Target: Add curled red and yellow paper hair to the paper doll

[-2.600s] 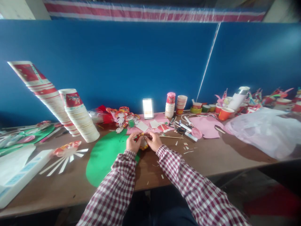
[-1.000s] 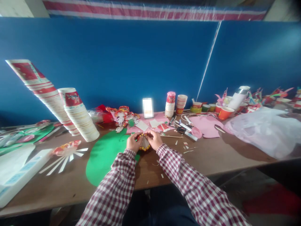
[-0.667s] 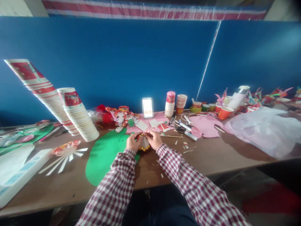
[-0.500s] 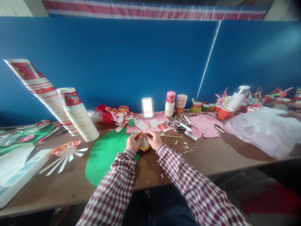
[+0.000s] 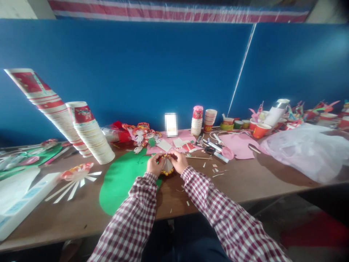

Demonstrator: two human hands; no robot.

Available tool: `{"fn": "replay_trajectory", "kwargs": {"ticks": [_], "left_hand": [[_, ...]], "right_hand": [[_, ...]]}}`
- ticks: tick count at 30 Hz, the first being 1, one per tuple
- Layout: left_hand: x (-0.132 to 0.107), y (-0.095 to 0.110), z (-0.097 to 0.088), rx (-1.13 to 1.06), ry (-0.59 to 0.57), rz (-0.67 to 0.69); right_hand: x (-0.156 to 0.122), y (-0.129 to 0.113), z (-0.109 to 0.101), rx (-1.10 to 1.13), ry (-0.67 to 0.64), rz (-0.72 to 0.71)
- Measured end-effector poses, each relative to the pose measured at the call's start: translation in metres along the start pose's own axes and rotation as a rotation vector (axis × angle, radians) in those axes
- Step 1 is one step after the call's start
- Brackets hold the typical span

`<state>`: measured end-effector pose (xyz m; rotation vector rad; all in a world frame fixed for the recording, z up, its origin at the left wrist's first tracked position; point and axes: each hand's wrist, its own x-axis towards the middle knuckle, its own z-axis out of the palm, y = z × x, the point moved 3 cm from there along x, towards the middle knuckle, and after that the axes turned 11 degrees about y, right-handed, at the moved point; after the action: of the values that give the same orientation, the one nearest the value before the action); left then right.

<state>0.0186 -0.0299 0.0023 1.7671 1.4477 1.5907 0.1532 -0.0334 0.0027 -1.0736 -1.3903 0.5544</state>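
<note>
Wooden table (image 5: 245, 182) carries everything, backed by a blue wall (image 5: 152, 72); largest on it, left of the fingers and partly under the left wrist, lies a green paper sheet (image 5: 120, 182), and farther left lean two stacks of paper cups (image 5: 89, 134). Well off to the right of the fingers sits a crumpled plastic bag (image 5: 308, 149), with a pink paper sheet (image 5: 240, 145) nearer, and markers (image 5: 218, 154) just beyond the right fingertips. Smallest, and pinched between both sets of fingers, is a little white paper cup piece (image 5: 167, 166) edged with a red and yellow rim, held just above the table near the green sheet's right edge. The left hand (image 5: 154, 165) and the right hand (image 5: 178, 162) are both curled tight on it, thumbs and forefingers meeting at its top. How far the making has come is hard to judge: the piece looks shaped and trimmed already, as cut scraps lie right of the fingers, but the fingertips working at its top suggest that a fold or join there is unfinished; the detail is too small to tell. Against the earliest picture the piece is turned, its coloured rim now hanging lower and towards the person, while the hands keep almost the same place.
</note>
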Motion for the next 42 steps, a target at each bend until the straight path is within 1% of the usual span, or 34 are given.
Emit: {"fn": "replay_trajectory", "kwargs": {"ticks": [7, 12, 20, 28, 34, 42], "left_hand": [[0.0007, -0.0004, -0.0007, -0.041, 0.029, -0.040], [0.0007, -0.0021, -0.0001, -0.066, 0.036, -0.050], [-0.0006, -0.0045, 0.0013, -0.093, 0.005, -0.057], [0.0000, -0.0078, 0.0032, -0.118, 0.026, -0.039], [0.0002, -0.0067, 0.0032, -0.118, 0.008, -0.021], [-0.0001, -0.0038, 0.0024, -0.122, -0.025, -0.036]], "right_hand": [[0.0009, 0.0042, -0.0008, 0.005, 0.027, 0.028], [0.0026, 0.0084, 0.0001, 0.039, 0.010, 0.049], [0.0022, 0.0061, 0.0012, 0.075, -0.021, 0.026], [0.0008, 0.0060, 0.0022, 0.089, -0.051, 0.023], [0.0012, 0.0048, 0.0030, 0.114, -0.038, 0.048], [0.0008, 0.0033, 0.0027, 0.107, -0.041, 0.048]]}}
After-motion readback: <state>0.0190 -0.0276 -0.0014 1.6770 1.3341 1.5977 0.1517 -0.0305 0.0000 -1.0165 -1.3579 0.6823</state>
